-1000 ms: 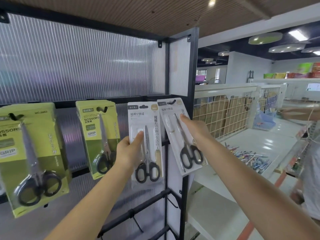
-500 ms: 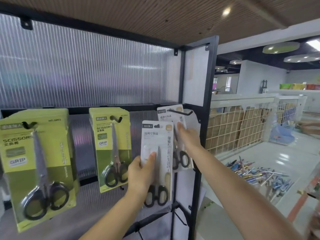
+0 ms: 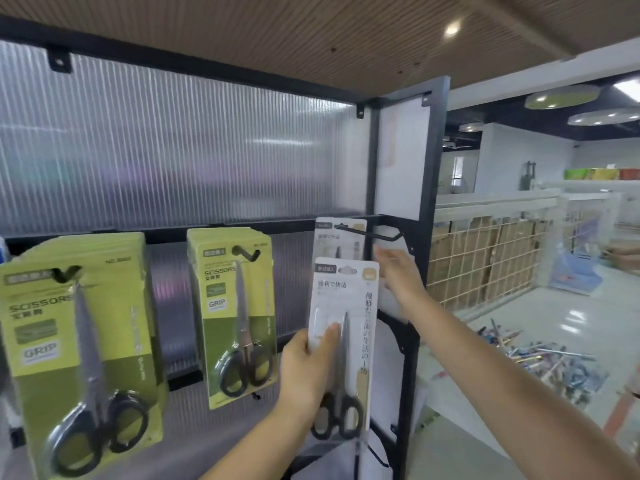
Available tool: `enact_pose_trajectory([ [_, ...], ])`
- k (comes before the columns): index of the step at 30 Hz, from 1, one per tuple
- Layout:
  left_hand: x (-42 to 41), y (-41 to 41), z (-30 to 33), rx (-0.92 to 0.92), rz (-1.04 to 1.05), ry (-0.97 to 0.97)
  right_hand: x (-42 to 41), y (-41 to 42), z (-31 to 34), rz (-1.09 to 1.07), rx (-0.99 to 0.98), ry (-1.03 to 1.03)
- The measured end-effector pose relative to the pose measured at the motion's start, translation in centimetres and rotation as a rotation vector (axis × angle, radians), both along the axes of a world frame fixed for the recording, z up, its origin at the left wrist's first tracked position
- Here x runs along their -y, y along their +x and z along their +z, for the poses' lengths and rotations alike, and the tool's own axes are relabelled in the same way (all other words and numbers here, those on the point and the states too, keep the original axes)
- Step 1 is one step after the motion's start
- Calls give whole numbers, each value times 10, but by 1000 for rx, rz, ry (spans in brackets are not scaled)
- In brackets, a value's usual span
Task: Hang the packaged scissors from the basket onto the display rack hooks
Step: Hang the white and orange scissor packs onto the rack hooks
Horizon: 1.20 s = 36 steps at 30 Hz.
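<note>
Head view: the left hand [image 3: 304,368] grips a white scissors pack [image 3: 343,337] at centre frame, thumb across the front of the card, the other fingers hidden behind it. Half a second ago this pack sat lower against the rack; now its top edge overlaps the bottom of the second white pack [image 3: 341,237], which hangs at the back of the black hook [image 3: 372,233] just above. A second ago the right hand [image 3: 398,271] pinched that second pack out in front of the rack; half a second ago it was pressed against the pack at the hook; now it has let go and sits right of centre, fingers loosely spread and blurred, grasping nothing, just beside the hanging card and below the hook's tip. At the left of the frame, two green scissors packs [image 3: 235,306] hang on their own hooks, as before.
</note>
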<state>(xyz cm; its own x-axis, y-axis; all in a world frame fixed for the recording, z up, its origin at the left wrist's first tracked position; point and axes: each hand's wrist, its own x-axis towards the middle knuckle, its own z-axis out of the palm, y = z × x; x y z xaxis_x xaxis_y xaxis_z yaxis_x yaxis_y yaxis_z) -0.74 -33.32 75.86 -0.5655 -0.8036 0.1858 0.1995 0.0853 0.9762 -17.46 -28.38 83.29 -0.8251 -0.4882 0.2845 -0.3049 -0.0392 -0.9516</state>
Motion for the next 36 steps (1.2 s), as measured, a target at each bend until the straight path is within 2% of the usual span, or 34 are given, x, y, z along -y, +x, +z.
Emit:
enact_pose_trajectory([
  [4,-13,-8,0,-32,-64,77,-49,18,19,73,-107,43],
  [7,-29,-13,-1,-21,-123,73,-79,33,25,116,-258,225],
  [10,-43,-14,2,-10,-198,38,-98,39,30,64,-397,322],
  [14,-51,-14,4,6,-276,-8,-113,39,43,-33,-502,291],
  [19,-62,-12,2,46,-305,-45,-113,35,59,-66,-551,253],
  [26,-57,-14,6,6,-245,44,-105,33,56,-59,-527,182],
  [36,-41,-22,9,-55,-237,16,-108,26,45,-85,-611,262],
])
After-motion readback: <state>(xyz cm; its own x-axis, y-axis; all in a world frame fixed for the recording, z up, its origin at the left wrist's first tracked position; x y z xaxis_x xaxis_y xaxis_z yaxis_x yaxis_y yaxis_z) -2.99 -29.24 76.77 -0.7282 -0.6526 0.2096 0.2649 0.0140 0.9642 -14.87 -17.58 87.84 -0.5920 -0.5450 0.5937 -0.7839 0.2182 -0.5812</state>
